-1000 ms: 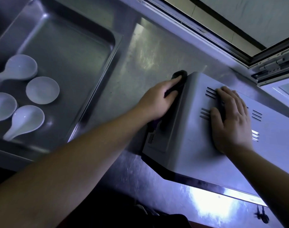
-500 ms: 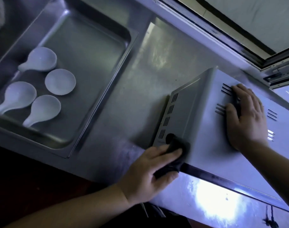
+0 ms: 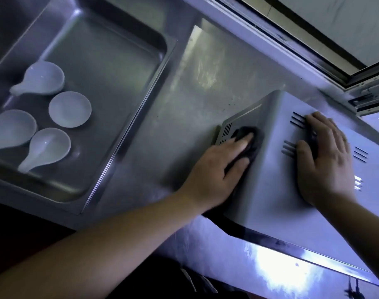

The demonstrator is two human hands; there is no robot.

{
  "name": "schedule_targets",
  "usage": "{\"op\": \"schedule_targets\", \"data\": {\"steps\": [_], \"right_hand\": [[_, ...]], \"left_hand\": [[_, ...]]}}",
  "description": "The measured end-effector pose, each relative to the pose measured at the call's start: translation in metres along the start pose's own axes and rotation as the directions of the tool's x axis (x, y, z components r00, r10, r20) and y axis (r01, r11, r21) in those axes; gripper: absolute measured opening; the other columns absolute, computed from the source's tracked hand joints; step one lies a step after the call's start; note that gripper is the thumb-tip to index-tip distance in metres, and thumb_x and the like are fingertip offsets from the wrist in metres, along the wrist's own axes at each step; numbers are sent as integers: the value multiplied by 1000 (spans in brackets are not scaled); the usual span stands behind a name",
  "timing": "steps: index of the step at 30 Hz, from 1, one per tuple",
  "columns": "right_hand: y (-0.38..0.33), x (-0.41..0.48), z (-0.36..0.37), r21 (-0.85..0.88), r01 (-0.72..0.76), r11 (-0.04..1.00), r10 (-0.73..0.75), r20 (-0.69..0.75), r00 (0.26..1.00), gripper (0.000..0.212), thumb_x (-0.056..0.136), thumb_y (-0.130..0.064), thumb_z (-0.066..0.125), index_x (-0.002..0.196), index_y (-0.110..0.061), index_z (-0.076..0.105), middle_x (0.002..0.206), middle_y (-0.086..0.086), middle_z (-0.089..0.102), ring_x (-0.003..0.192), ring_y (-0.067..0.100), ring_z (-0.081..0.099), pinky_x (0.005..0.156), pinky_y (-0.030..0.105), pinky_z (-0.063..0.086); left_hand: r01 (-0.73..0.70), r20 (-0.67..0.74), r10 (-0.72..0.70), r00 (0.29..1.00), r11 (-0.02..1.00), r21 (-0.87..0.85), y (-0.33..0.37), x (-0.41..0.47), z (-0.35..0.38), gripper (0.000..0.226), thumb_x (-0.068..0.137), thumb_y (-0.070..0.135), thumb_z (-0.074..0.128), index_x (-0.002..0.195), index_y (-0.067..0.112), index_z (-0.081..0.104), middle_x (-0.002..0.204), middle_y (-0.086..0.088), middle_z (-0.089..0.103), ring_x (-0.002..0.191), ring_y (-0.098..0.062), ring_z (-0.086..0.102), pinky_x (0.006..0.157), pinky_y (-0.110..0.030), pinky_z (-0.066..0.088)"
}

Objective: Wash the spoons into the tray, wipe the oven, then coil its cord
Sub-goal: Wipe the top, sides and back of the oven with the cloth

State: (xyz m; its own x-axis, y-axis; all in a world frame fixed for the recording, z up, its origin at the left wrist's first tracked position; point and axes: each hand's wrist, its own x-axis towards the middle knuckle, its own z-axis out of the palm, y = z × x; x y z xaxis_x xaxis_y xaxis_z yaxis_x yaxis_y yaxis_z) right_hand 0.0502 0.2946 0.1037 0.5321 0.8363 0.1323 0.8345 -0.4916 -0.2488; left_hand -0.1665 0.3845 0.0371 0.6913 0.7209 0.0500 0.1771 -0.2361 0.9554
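Note:
A grey oven (image 3: 268, 182) with vent slots stands on the steel counter at the right. My left hand (image 3: 218, 173) presses a dark cloth (image 3: 250, 137) flat against the oven's left side panel, fingers stretched over it. My right hand (image 3: 323, 158) lies flat on the oven's top, across the vent slots. Several white ceramic spoons (image 3: 43, 80) lie in the steel tray (image 3: 119, 61) at the left. The oven's cord is not in view.
The steel counter (image 3: 190, 100) runs between tray and oven. A window frame (image 3: 313, 61) with a hinge borders the counter at the back right. The counter's front edge falls to a dark floor at the bottom left.
My left hand has slid the cloth from the oven's lower front corner back up along the side panel. My right hand has stayed on the top.

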Motion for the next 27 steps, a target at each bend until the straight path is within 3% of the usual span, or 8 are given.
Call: {"op": "schedule_targets", "data": {"steps": [4,8,11,18,27], "right_hand": [[-2,-1,0,7,-4,1000,4,-5,1000,55,95,-32,44,149,-21,48,158,0,45,150,23,32,124,39,22],[-2,0,0,8,8,1000,-8,-4,1000,56,94,-30,45,149,-19,48,158,1,45,150,24,33,124,42,24],[-2,0,-1,10,5,1000,-5,5,1000,56,95,-30,45,150,-20,47,159,1,44,151,23,31,124,41,23],[-1,0,0,7,-3,1000,2,18,1000,57,95,-32,43,150,-21,46,159,0,44,152,22,30,125,39,21],[0,-1,0,10,6,1000,-6,15,1000,56,95,-30,44,150,-18,47,159,4,43,152,24,30,125,38,21]], "left_hand": [[33,34,-33,999,999,-21,-7,63,4,48,107,17,53,154,11,46,148,-12,58,137,-24,52,116,-29,37],[163,66,-163,984,987,13,-23,110,11,48,110,24,46,157,21,43,152,-8,54,139,-21,48,103,-12,29],[282,132,-283,950,959,32,-40,126,13,48,110,29,42,158,26,42,159,-6,48,145,-20,44,108,-19,30],[401,177,-406,897,914,65,-62,81,19,51,109,29,44,159,23,40,160,-8,46,145,-24,45,113,-25,34],[433,159,-413,897,894,-120,-48,-2,12,50,105,35,51,154,33,47,156,12,49,141,0,43,115,-18,30]]}}
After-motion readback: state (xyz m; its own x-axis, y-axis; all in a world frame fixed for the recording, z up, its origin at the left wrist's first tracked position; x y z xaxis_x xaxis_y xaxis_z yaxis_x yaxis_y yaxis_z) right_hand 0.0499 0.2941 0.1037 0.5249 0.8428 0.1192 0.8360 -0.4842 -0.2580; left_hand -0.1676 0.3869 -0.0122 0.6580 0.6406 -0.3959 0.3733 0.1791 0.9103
